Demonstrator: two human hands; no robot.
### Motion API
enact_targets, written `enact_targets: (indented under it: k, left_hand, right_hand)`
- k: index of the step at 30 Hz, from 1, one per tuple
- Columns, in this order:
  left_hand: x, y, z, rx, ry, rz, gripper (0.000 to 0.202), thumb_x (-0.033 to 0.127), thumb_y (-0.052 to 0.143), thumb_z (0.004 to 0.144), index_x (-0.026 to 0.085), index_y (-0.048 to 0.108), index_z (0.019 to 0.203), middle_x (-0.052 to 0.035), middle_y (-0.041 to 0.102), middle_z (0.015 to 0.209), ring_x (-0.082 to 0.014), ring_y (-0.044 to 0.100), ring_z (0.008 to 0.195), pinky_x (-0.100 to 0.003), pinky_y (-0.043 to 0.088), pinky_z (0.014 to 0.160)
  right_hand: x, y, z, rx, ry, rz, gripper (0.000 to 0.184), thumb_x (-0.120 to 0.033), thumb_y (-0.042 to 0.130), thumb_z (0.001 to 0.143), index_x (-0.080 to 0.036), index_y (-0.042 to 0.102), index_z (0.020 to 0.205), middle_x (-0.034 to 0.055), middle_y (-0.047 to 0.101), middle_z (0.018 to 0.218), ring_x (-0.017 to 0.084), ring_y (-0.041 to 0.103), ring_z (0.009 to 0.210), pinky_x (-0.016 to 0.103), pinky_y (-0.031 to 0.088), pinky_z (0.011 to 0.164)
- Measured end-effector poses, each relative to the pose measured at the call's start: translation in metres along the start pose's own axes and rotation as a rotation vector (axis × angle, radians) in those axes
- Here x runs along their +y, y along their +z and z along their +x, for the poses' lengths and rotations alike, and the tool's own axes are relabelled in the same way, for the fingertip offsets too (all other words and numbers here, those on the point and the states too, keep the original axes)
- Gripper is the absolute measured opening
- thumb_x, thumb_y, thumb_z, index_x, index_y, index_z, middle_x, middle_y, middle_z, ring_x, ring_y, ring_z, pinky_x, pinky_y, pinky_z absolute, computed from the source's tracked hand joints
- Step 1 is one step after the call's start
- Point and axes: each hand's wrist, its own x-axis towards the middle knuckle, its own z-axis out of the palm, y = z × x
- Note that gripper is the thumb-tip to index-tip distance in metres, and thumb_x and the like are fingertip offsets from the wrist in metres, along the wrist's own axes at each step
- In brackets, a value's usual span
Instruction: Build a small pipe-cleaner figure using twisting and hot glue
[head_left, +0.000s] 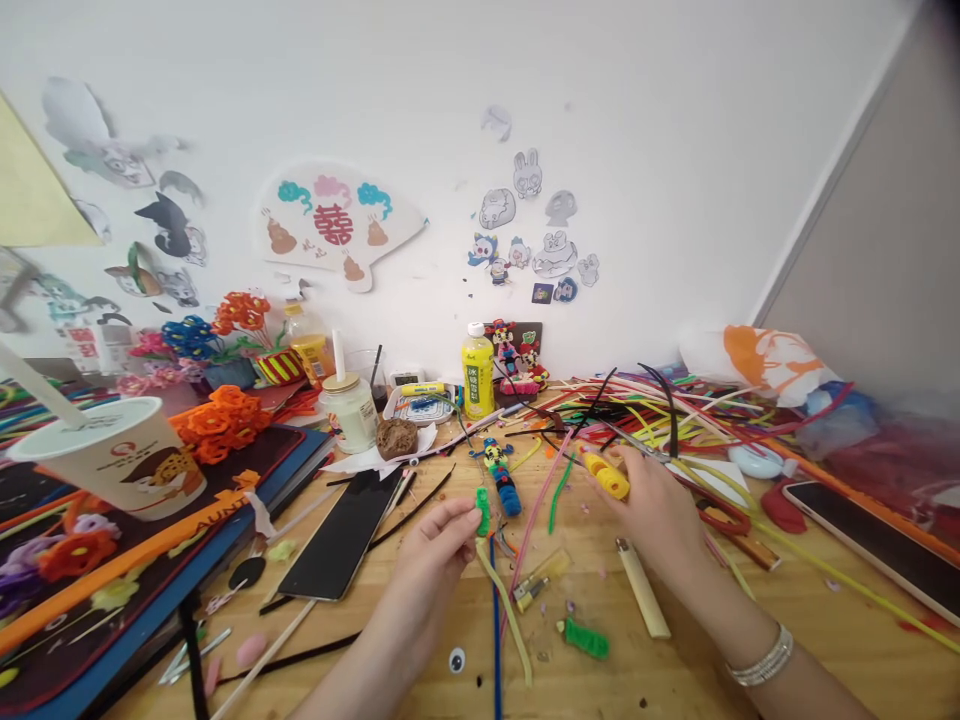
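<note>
My left hand (pixel 433 548) pinches a small green coiled pipe cleaner piece (pixel 483 510) above the wooden table (pixel 787 640). A yellow-green stem (pixel 507 605) and a blue pipe cleaner (pixel 495 640) trail down from that spot. My right hand (pixel 660 515) holds a yellow coiled pipe cleaner piece (pixel 609 478) at its fingertips, a little right of the left hand. Between the hands lies a blue coiled figure (pixel 504 476). A silver bracelet (pixel 765 657) sits on my right wrist.
Loose pipe cleaners (pixel 660 410) pile at the back right. A lighter (pixel 643 588), a green coil (pixel 586 638), a googly eye (pixel 456 660), a black phone (pixel 341 548), a paper cup (pixel 124 455), a yellow bottle (pixel 478 372) and orange flowers (pixel 221 420) surround the hands.
</note>
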Motion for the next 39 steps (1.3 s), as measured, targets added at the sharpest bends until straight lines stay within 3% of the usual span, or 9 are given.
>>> enact_targets:
  k: [4, 8, 12, 15, 17, 23, 27, 33, 39]
  left_hand:
    - [0.007, 0.002, -0.001, 0.062, -0.006, 0.038, 0.023, 0.026, 0.078, 0.051, 0.017, 0.065, 0.068, 0.0028, 0.06, 0.059, -0.008, 0.05, 0.052, -0.02, 0.034, 0.052]
    - [0.013, 0.003, -0.003, 0.117, 0.005, 0.088, 0.021, 0.028, 0.077, 0.053, 0.019, 0.063, 0.066, 0.0025, 0.06, 0.054, -0.0111, 0.054, 0.053, -0.021, 0.032, 0.049]
    - [0.012, 0.001, 0.001, 0.12, 0.01, 0.065, 0.024, 0.029, 0.077, 0.053, 0.019, 0.062, 0.068, 0.0021, 0.061, 0.055, -0.0108, 0.054, 0.051, -0.021, 0.033, 0.049]
    - [0.009, -0.002, 0.005, 0.114, 0.008, 0.045, 0.028, 0.029, 0.079, 0.051, 0.017, 0.061, 0.07, 0.0025, 0.06, 0.056, -0.01, 0.054, 0.052, -0.02, 0.035, 0.052]
    - [0.007, -0.005, 0.008, 0.113, 0.015, 0.046, 0.03, 0.029, 0.08, 0.049, 0.017, 0.061, 0.07, 0.0027, 0.06, 0.057, -0.0096, 0.054, 0.054, -0.02, 0.036, 0.054]
    - [0.003, -0.014, 0.018, 0.108, 0.045, 0.119, 0.036, 0.032, 0.077, 0.053, 0.016, 0.062, 0.081, 0.0019, 0.061, 0.059, -0.0085, 0.051, 0.048, -0.022, 0.034, 0.052]
    - [0.003, -0.017, 0.021, 0.1, 0.034, 0.131, 0.041, 0.033, 0.076, 0.056, 0.014, 0.061, 0.089, 0.001, 0.06, 0.061, -0.0081, 0.05, 0.046, -0.022, 0.034, 0.051]
    - [-0.002, -0.022, 0.027, 0.095, 0.018, 0.091, 0.046, 0.033, 0.077, 0.053, 0.013, 0.062, 0.092, -0.0008, 0.063, 0.066, -0.0067, 0.049, 0.044, -0.021, 0.034, 0.049]
    - [-0.005, -0.025, 0.032, 0.069, 0.04, 0.016, 0.038, 0.028, 0.078, 0.052, 0.012, 0.063, 0.083, -0.0047, 0.066, 0.074, -0.0074, 0.052, 0.048, -0.022, 0.036, 0.049]
  right_hand:
    - [0.026, 0.023, 0.007, 0.054, -0.06, -0.167, 0.031, -0.024, 0.059, 0.072, -0.011, 0.05, 0.099, 0.0148, 0.058, 0.093, 0.029, 0.052, 0.088, 0.035, 0.039, 0.075]
    - [0.029, 0.036, 0.006, 0.02, -0.094, -0.088, 0.026, -0.027, 0.058, 0.072, -0.015, 0.052, 0.094, 0.0111, 0.057, 0.088, 0.027, 0.051, 0.087, 0.035, 0.038, 0.075]
    - [0.01, 0.028, 0.006, -0.005, -0.165, 0.071, 0.029, -0.039, 0.056, 0.073, -0.017, 0.058, 0.092, 0.009, 0.057, 0.086, 0.025, 0.05, 0.084, 0.035, 0.038, 0.073]
    - [-0.017, 0.017, 0.009, 0.009, -0.258, 0.212, 0.022, -0.032, 0.047, 0.082, -0.017, 0.063, 0.082, 0.0076, 0.059, 0.083, 0.022, 0.051, 0.082, 0.032, 0.038, 0.075]
    - [-0.038, 0.012, 0.013, -0.061, -0.298, 0.253, 0.023, -0.027, 0.044, 0.084, -0.017, 0.064, 0.077, 0.0062, 0.061, 0.079, 0.02, 0.052, 0.082, 0.03, 0.037, 0.075]
    - [-0.086, 0.022, 0.024, -0.412, -0.105, 0.253, 0.032, -0.046, 0.053, 0.075, -0.02, 0.062, 0.059, 0.003, 0.063, 0.062, 0.016, 0.055, 0.061, 0.024, 0.032, 0.052]
    - [-0.093, 0.041, 0.028, -0.43, -0.005, 0.287, 0.027, -0.041, 0.061, 0.067, -0.018, 0.059, 0.052, 0.0031, 0.061, 0.055, 0.016, 0.053, 0.054, 0.024, 0.027, 0.047]
    - [-0.086, 0.062, 0.034, -0.468, 0.138, 0.524, 0.03, -0.033, 0.057, 0.066, -0.018, 0.049, 0.041, -0.0039, 0.043, 0.038, 0.01, 0.041, 0.041, 0.022, 0.024, 0.044]
    - [-0.085, 0.061, 0.031, -0.397, 0.165, 0.965, 0.025, -0.036, 0.048, 0.073, -0.017, 0.051, 0.057, -0.0026, 0.049, 0.054, 0.013, 0.045, 0.054, 0.023, 0.033, 0.051]
